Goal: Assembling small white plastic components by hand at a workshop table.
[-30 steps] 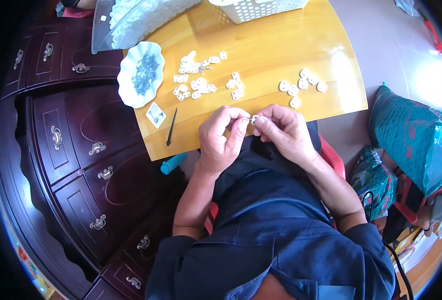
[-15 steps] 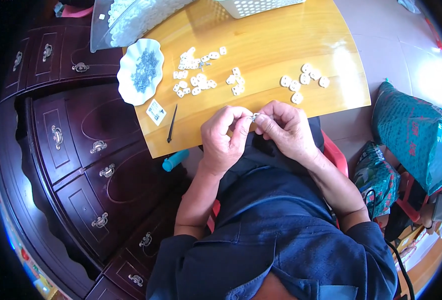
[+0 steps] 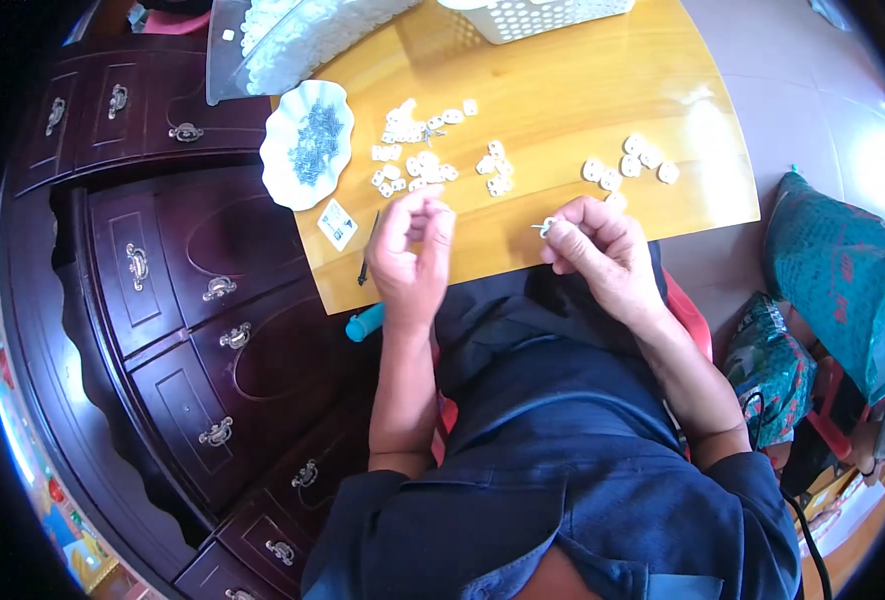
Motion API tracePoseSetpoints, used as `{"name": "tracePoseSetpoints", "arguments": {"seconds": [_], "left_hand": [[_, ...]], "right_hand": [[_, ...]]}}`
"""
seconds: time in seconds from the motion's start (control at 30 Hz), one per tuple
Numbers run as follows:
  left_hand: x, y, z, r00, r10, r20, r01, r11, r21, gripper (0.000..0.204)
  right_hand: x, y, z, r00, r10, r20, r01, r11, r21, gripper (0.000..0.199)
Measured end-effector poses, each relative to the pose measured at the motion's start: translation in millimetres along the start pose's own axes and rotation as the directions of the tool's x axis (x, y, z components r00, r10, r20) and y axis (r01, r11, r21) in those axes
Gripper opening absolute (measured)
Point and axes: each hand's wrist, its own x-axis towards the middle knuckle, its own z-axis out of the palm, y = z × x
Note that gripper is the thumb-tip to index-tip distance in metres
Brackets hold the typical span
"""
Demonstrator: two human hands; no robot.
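Observation:
Between its thumb and fingertips, my right hand (image 3: 602, 245) pinches a small white plastic piece (image 3: 549, 228) with a thin metal pin sticking out to the left. My left hand (image 3: 410, 250) is raised over the table's near edge, fingers curled and thumb apart, with nothing visible in it. Its fingertips come close to a cluster of small white two-holed pieces (image 3: 425, 168). Other such pieces lie in a middle group (image 3: 495, 165) and a right-hand group (image 3: 650, 157). Several loose metal pins (image 3: 432, 132) rest among the far pieces.
On the wooden table (image 3: 562, 90) stand a white scalloped dish (image 3: 274, 150) of metal pins, a clear bin (image 3: 224, 75) of white pieces and a white perforated basket (image 3: 522, 25). A small printed card (image 3: 337, 225) and a black slim tool (image 3: 366, 262) lie left. Dark drawers (image 3: 162, 250) flank the table.
My hands were together at the small piece. The left has let go and moved left toward the white pieces; the right keeps the piece. The view has shifted slightly.

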Motion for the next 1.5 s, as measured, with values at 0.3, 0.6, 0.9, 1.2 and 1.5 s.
{"name": "tracePoseSetpoints", "arguments": {"seconds": [0.3, 0.6, 0.9, 1.2, 1.5], "left_hand": [[24, -24, -14, 0.978, 0.209, -0.020, -0.172, 0.851, 0.496, 0.009], [28, -30, -11, 0.983, 0.183, 0.008, -0.164, 0.863, 0.478, 0.007], [17, -27, -11, 0.996, 0.076, 0.044, -0.087, 0.891, 0.446, 0.011], [-1, -12, -12, 0.939, -0.281, 0.197, 0.321, 0.922, -0.215, 0.014], [-30, 33, 36, 0.890, -0.245, 0.384, 0.374, 0.875, -0.309, 0.014]], "right_hand": [[2, 2, -2, 0.999, -0.044, -0.012, 0.044, 0.999, 0.005, 0.018], [0, 2, 0, 1.000, -0.022, 0.002, 0.022, 1.000, -0.018, 0.016], [0, 2, 1, 1.000, -0.024, 0.004, 0.024, 0.999, -0.021, 0.015], [-1, 3, 3, 1.000, -0.016, -0.002, 0.016, 1.000, -0.011, 0.016], [3, 13, 0, 0.993, -0.086, -0.081, 0.104, 0.964, 0.247, 0.015]]}}
